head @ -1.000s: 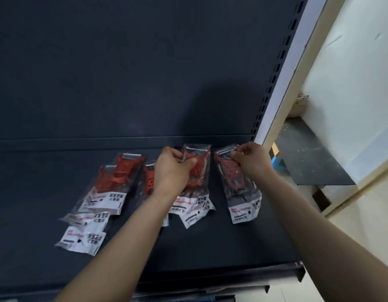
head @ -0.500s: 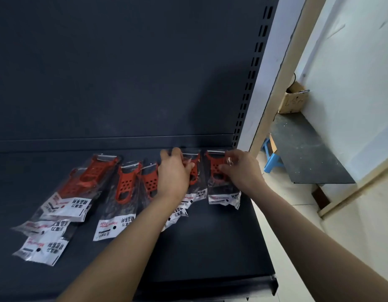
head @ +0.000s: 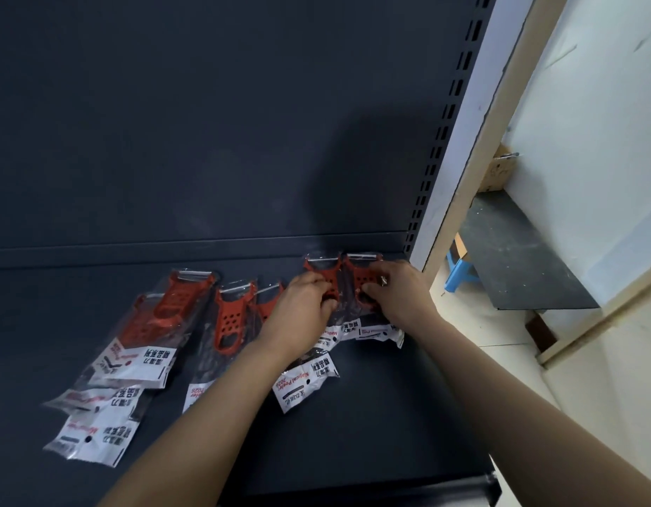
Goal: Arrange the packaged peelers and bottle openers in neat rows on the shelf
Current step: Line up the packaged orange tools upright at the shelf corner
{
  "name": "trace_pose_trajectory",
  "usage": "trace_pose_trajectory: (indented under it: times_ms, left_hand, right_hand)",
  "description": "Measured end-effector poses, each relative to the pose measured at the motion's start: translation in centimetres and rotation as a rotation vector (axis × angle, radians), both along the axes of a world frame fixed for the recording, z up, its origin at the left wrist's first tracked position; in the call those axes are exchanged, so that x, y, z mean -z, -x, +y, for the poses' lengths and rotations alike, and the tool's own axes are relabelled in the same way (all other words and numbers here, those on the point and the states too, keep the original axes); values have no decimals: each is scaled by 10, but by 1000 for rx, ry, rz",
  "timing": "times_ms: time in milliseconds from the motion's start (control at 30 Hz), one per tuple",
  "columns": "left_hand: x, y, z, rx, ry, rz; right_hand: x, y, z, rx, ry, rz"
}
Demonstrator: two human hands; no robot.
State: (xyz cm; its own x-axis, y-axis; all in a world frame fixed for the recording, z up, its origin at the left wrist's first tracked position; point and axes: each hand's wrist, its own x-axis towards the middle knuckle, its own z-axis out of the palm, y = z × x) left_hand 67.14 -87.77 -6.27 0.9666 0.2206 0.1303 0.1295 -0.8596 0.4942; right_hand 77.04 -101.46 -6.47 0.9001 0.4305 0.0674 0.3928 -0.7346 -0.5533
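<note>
Gripping noted at the back right of the dark shelf (head: pixel 371 415). The right hand (head: pixel 399 300) curls its fingers onto the rightmost packet (head: pixel 364 274), and the left hand (head: pixel 302 309) curls onto the second packet (head: pixel 322 268), just beside it. Both lie flat, red tools toward the back panel (head: pixel 207 122), white labels toward the person. Two more packets (head: pixel 229 320) lie left of the left hand. An overlapping pile (head: pixel 148 334) sits askew farther left. A blue stool (head: pixel 459 274) stands beyond the white upright (head: pixel 450 177).

peelers (head: pixel 323 269) partly under left hand (head: pixel 302 312), right hand (head: pixel 397 298), label print (head: pixel 305 383) blurred
</note>
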Motion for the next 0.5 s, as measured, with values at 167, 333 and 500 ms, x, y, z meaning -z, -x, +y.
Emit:
trace_pose_trajectory:
  times_ms: [167, 333, 500]
  left_hand:
    - [-2, 0, 6, 55, 11, 3]
    - [-14, 21, 23, -17, -38, -90]
    - [-20, 60, 49, -240, -188, -63]
  right_hand:
    - [-4, 5, 6, 64, 21, -17]
    - [-15, 20, 12, 100, 15, -167]
    - [-34, 56, 41, -87, -7, -121]
